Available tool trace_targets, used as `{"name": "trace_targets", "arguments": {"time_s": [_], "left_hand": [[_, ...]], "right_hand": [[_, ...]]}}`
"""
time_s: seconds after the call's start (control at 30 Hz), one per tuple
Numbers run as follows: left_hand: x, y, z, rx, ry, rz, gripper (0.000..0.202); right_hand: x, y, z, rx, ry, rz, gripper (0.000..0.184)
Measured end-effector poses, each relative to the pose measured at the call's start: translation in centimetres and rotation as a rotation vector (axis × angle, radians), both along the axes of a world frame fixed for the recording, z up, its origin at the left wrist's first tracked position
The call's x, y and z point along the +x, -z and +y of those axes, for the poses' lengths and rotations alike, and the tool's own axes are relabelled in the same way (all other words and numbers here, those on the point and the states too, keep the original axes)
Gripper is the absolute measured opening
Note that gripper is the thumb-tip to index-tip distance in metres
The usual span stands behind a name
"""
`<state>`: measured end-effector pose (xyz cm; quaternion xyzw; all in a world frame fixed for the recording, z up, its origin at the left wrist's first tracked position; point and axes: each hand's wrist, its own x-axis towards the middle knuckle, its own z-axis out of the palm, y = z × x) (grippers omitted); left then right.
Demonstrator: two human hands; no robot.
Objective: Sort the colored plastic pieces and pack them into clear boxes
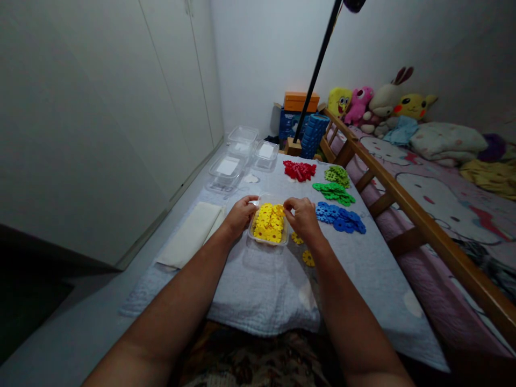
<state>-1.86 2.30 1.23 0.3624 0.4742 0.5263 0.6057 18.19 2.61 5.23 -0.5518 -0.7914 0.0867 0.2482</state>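
A clear plastic container (287, 236) stands on the cloth-covered table, packed with yellow flower-shaped discs (267, 222) standing in rows. My left hand (241, 214) grips its left rim, fingers curled over the far left corner. On the opposite side, my right hand (302, 216) is closed in a pinch on a yellow disc at the container's right edge; the fingertips partly hide it. Two loose items, a yellow disc (308, 258) and another yellow disc (297, 238), lie on the cloth beside my right forearm.
Blue discs (341, 217), green discs (334, 193), light green discs (337, 176) and red discs (299, 171) lie in piles to the right and back. Clear containers (226, 166) stand at the back left. A folded cream cloth (191, 234) lies left. A wooden bed rail (403, 201) borders the right.
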Motion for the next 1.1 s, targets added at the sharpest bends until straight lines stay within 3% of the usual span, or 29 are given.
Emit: {"name": "trace_targets", "arguments": {"time_s": [0.33,0.5,0.6,0.77,0.87,1.1], "left_hand": [[0.0,0.1,0.0,-0.006,-0.006,-0.002,0.053],[0.0,-0.1,-0.1,-0.011,-0.004,-0.003,0.053],[0.1,-0.3,-0.2,-0.01,0.001,-0.027,0.055],[0.1,-0.1,-0.2,-0.012,-0.008,-0.006,0.053],[0.1,0.0,-0.1,-0.01,-0.008,-0.005,0.053],[0.1,-0.1,-0.1,-0.015,-0.005,-0.004,0.053]], "right_hand": [[1.1,-0.2,-0.6,-0.074,-0.137,0.016,0.012],[2.3,-0.9,-0.6,-0.053,-0.074,0.141,0.013],[3.6,-1.1,-0.5,-0.115,-0.025,0.16,0.012],[5.4,0.2,-0.5,-0.307,-0.011,0.041,0.004],[5.8,1.4,-0.7,-0.392,-0.036,-0.039,0.009],[6.0,2.5,-0.9,-0.418,-0.094,-0.145,0.013]]}}
